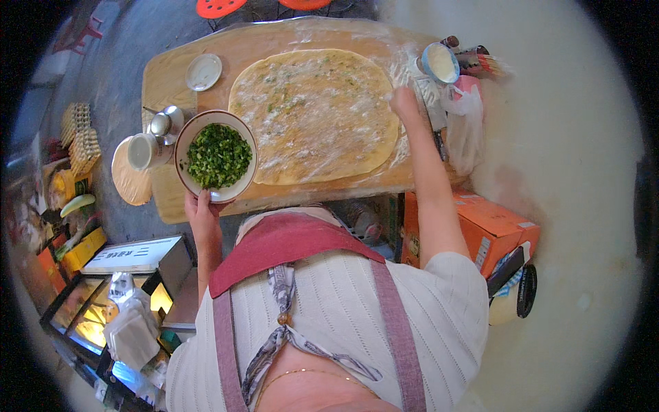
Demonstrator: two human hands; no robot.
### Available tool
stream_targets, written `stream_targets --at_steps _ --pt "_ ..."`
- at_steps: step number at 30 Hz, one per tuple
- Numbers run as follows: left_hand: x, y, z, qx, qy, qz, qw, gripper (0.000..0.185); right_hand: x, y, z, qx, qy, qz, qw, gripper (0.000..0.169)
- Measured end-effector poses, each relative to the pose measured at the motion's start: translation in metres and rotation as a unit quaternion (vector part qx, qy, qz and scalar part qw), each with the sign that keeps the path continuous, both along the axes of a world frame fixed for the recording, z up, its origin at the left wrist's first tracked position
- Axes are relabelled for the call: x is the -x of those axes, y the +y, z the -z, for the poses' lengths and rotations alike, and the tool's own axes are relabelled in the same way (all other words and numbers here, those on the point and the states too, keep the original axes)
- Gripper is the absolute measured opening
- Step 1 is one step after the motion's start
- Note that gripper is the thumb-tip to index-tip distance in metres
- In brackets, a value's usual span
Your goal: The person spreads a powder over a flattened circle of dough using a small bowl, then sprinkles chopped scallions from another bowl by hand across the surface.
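My left hand (204, 208) grips the near rim of a white bowl with a brown edge (251, 135), the thumb on its outer side. Chopped green scallions (219, 157) lie in the bowl. A large rolled-out sheet of dough (314, 139) covers the middle of the wooden board (170, 203). White flour dusts the sheet in patches, with a few green bits showing. At the sheet's right edge is my right hand (405, 105), its fingers curled in; whether anything is inside them is hidden.
A blue bowl of white powder (441, 63) stands at the back right, above a white plastic bag (466, 129). To the left are a lidded white container (142, 152), metal pots (167, 123) and a round lid (204, 72). An orange carton (484, 226) sits below right.
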State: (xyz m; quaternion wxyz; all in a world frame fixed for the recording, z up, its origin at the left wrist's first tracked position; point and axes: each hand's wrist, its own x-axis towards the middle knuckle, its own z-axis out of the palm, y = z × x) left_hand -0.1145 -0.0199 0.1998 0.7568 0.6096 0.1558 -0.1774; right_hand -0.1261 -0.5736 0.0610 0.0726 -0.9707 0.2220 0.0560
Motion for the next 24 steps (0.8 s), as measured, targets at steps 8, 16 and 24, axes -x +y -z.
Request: stream_targets --at_steps 8,16,24 --pt "0.004 -0.005 -0.002 0.004 0.008 0.003 1.0 0.032 0.108 0.077 -0.025 -0.19 0.032 0.135 0.972 0.019" --pt "-0.006 -0.016 -0.006 0.0 -0.008 0.016 1.0 0.034 0.131 0.134 -0.012 -0.182 -0.02 0.084 0.98 0.015" --pt "-0.006 -0.031 -0.016 -0.007 -0.012 0.047 0.999 0.04 0.033 0.026 -0.028 -0.093 -0.139 0.147 0.975 0.02"
